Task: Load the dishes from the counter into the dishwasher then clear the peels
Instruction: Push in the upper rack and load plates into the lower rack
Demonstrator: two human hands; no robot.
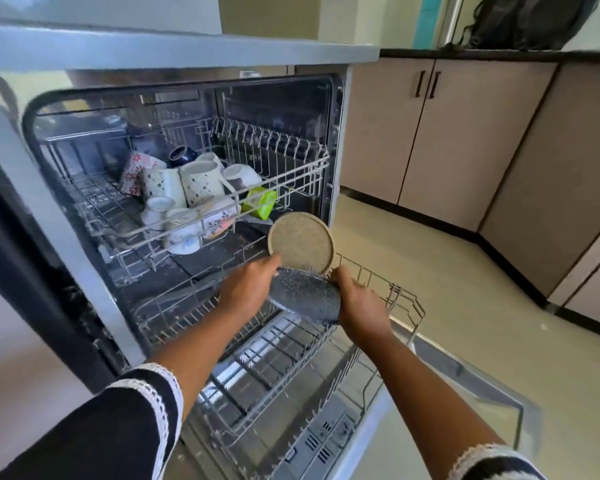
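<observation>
Speckled grey plate (305,294) and tan plate (301,242) are being held together over the pulled-out lower rack (291,368) of the dishwasher (174,50); I am watching the left hand (248,289) gripping the tan plate's lower left edge, fingers curled on it, while the right hand (361,301) is clasping the right rim of the grey one. The tan plate is standing nearly upright, the grey one lying tilted just below and touching it. Risks as I am judging them: two plates rubbing at their rims could slip or chip; a plate set between the wrong tines could tip flat; the upper rack (194,188), sticking out just above, could be knocked on the way in. Count: two plates in hand; roughly eight or nine cups (181,188) crowded in the upper rack, exact number unclear; one green item (260,202) beside them; the lower rack is showing no dishes that I can make out.
</observation>
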